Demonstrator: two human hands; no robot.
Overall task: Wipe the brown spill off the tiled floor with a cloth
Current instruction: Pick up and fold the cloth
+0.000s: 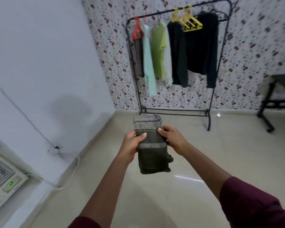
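Folded dark cloth [150,145] with grey stripes held up in the air above the tiled floor [196,153], both hands out front. Left hand [131,144] grips its left edge, thumb pressed flat on top, fingers curled underneath; right hand [171,139] grips the right edge the same way. Black clothes rack [176,66] with hung garments stands at the floor's far edge against the flowered wall.

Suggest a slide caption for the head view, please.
Both hands, left and right, hold a folded dark cloth before a clothes rack.
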